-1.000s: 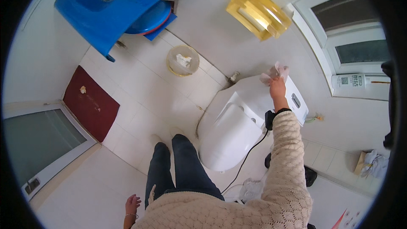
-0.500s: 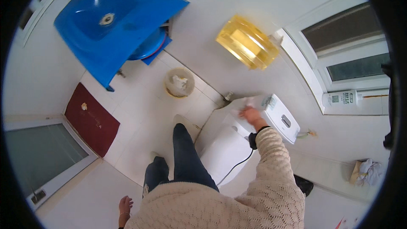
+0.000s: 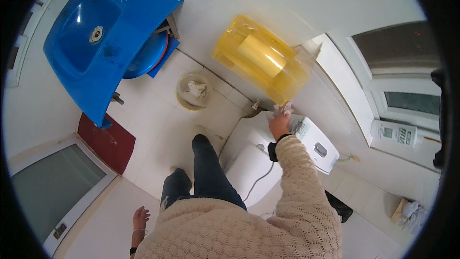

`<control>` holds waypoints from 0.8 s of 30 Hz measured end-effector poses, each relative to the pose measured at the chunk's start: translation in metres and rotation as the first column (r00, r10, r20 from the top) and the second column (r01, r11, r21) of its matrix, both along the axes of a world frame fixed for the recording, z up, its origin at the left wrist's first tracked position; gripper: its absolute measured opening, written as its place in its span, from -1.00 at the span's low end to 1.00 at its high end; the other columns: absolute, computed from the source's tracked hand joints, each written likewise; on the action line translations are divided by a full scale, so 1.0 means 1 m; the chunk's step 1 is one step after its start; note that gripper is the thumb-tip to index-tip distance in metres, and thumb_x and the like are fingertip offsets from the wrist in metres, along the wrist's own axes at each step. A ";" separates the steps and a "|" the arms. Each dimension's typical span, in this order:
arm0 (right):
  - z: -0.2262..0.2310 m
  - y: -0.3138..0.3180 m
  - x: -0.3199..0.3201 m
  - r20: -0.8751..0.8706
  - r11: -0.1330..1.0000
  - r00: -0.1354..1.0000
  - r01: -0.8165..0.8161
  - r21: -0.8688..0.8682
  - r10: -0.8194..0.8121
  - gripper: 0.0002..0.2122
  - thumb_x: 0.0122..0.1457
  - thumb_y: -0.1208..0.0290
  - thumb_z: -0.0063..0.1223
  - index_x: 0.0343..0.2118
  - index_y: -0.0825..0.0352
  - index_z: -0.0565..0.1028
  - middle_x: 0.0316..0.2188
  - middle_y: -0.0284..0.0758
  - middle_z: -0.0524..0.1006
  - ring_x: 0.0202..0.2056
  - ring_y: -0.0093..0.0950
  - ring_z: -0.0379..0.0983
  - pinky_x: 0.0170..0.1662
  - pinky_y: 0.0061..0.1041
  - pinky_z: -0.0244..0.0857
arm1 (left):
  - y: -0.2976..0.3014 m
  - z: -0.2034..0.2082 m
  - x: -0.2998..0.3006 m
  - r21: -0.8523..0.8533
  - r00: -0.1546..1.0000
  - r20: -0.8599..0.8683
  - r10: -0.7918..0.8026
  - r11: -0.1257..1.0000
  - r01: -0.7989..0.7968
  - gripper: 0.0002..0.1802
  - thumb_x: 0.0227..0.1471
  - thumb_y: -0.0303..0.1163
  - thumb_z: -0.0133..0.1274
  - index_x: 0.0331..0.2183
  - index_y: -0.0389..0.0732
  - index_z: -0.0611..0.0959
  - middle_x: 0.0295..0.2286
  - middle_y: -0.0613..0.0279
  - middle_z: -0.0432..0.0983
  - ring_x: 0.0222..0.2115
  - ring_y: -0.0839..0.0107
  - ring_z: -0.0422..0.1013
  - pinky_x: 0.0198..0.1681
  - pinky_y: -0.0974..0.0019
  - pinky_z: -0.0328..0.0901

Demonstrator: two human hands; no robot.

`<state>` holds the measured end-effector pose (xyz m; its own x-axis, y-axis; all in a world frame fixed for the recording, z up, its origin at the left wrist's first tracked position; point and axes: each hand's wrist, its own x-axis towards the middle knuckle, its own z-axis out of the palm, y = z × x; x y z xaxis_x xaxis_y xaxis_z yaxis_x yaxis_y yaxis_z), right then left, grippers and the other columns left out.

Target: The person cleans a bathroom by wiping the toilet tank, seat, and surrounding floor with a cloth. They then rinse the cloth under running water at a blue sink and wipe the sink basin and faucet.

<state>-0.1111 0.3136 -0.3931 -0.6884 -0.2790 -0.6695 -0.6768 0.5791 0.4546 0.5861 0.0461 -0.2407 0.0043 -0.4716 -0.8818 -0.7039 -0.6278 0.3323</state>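
My right hand [image 3: 279, 127] is closed around a crumpled pale pinkish cloth [image 3: 283, 109]. It is over the far side of the white toilet [image 3: 249, 153], beside the tank [image 3: 314, 144] with its grey oval flush button. Just beyond the cloth, a yellow transparent box [image 3: 261, 60] is mounted on the wall, a paler roll-like shape inside it. My left hand [image 3: 141, 218] hangs low at my left side. Its fingers are partly spread and hold nothing.
A small waste bin [image 3: 178, 93] with crumpled white paper stands on the tiles. Far left is a blue basin [image 3: 115, 52], with a dark red mat [image 3: 120, 146] and a door [image 3: 52, 194] nearer. On the right, a white bottle [image 3: 395, 133] sits on the window sill.
My right hand and cloth have shifted farther away from me, toward the wall and the yellow box. The view has turned a little. My left hand still hangs at my side.
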 end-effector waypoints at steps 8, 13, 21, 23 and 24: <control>-0.109 0.046 0.027 -0.134 0.804 0.991 -0.086 -0.588 0.008 -0.69 0.22 0.19 -0.22 -0.13 0.17 0.54 -0.05 -0.31 0.48 0.06 -0.37 0.29 0.15 -0.22 -0.01 | 0.019 0.024 -0.007 0.062 0.997 0.072 0.014 0.998 -0.019 -0.55 0.14 -0.20 0.02 0.00 -0.25 0.46 -0.29 0.21 0.56 -0.38 0.46 0.49 -0.37 0.43 0.34; -0.141 0.003 0.000 0.073 0.972 0.995 0.086 -0.220 -0.072 -0.71 0.20 0.23 -0.18 -0.16 0.20 0.54 -0.06 -0.31 0.48 0.00 -0.38 0.32 0.11 -0.25 0.03 | 0.026 0.040 -0.007 0.068 0.977 0.211 0.026 0.997 -0.041 -0.53 0.14 -0.20 0.00 0.00 -0.30 0.45 -0.28 0.15 0.57 -0.38 0.43 0.51 -0.36 0.41 0.36; -0.193 -0.008 0.011 0.180 0.998 0.983 0.049 -0.048 -0.039 -0.76 0.15 0.30 -0.11 -0.21 0.24 0.54 -0.07 -0.31 0.48 -0.09 -0.40 0.38 0.05 -0.30 0.11 | 0.035 0.056 0.016 0.104 0.958 0.287 -0.001 0.994 -0.030 -0.55 0.16 -0.21 -0.03 -0.01 -0.30 0.45 -0.30 0.12 0.58 -0.39 0.41 0.51 -0.37 0.41 0.37; -0.195 0.003 0.032 0.179 0.997 0.984 -0.003 -0.076 0.017 -0.77 0.14 0.31 -0.09 -0.23 0.25 0.54 -0.07 -0.31 0.48 -0.11 -0.41 0.39 0.03 -0.31 0.13 | 0.033 0.056 0.013 0.104 0.962 0.273 0.003 0.994 -0.032 -0.55 0.16 -0.21 -0.04 -0.01 -0.30 0.45 -0.29 0.12 0.57 -0.38 0.41 0.51 -0.36 0.40 0.37; -0.195 0.010 0.044 0.151 0.991 0.988 -0.022 -0.129 0.041 -0.78 0.14 0.32 -0.09 -0.23 0.26 0.54 -0.07 -0.31 0.48 -0.13 -0.41 0.40 0.02 -0.31 0.14 | 0.030 0.056 0.012 0.096 0.965 0.263 0.004 0.995 -0.030 -0.56 0.17 -0.21 -0.04 -0.01 -0.30 0.45 -0.29 0.12 0.57 -0.38 0.40 0.51 -0.36 0.40 0.37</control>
